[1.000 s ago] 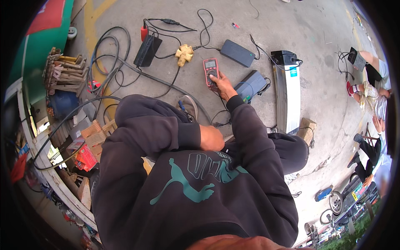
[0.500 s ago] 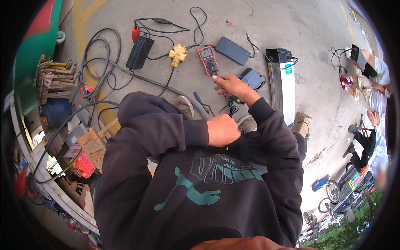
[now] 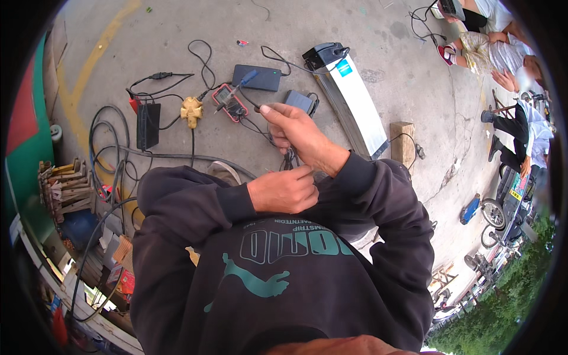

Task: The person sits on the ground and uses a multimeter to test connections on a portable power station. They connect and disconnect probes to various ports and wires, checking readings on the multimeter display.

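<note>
My right hand [image 3: 296, 133] is raised over the concrete floor and pinches the tip of a thin black test lead [image 3: 260, 109]. The lead runs back to a red multimeter [image 3: 229, 102] lying on the ground just to the hand's left. My left hand [image 3: 284, 189] is closed just below the right wrist, its fingertips pinched on a thin wire end next to a small dark connector [image 3: 290, 160]. Both arms wear dark sleeves. A black charger box [image 3: 256, 77] and a smaller black adapter [image 3: 299, 100] lie beyond the hands.
A long silver battery case [image 3: 355, 100] lies to the right, with a wooden block [image 3: 403, 142] beside it. On the left are a yellow plug adapter [image 3: 191, 111], a black box [image 3: 147, 125] and looped cables. Cluttered shelves line the left edge. Other people [image 3: 497, 53] sit at top right.
My right hand has drawn back from the multimeter toward my body and now pinches the lead. My left hand has come up under the right wrist.
</note>
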